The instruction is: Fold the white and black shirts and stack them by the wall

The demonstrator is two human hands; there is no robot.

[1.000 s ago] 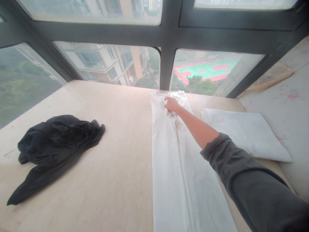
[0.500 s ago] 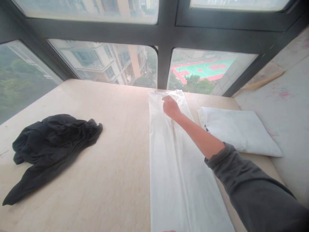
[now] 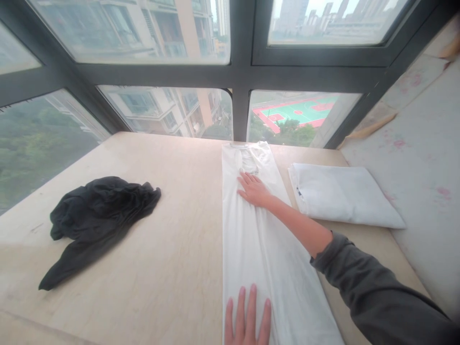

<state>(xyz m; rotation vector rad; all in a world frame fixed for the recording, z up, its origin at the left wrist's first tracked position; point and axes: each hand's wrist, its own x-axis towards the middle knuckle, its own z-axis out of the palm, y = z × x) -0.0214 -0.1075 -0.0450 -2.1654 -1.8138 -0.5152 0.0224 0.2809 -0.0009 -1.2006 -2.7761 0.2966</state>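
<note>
A white shirt [image 3: 244, 239], folded into a long strip, stretches from the window side down to the bottom edge of the view. Its neckline, with a small dark label print, lies at the far end. My right hand [image 3: 255, 190] rests flat on the cloth just below that neckline, fingers spread. At the near end my left hand [image 3: 247, 318] lies on the shirt with its fingers apart and pointing forward; its wrist is out of view. Faint creases run along the fabric between the two hands.
On the left of the pale marble-look surface [image 3: 187, 215] lies a crumpled black garment [image 3: 97, 215]. A folded white cloth [image 3: 348, 194] sits at the right, near the floral wall [image 3: 424, 167]. Dark window frames [image 3: 240, 76] border the far side.
My right hand has come back from the neckline toward me and gone from closed to flat and spread. My left hand has moved forward into view on the shirt. The camera has tilted up.
</note>
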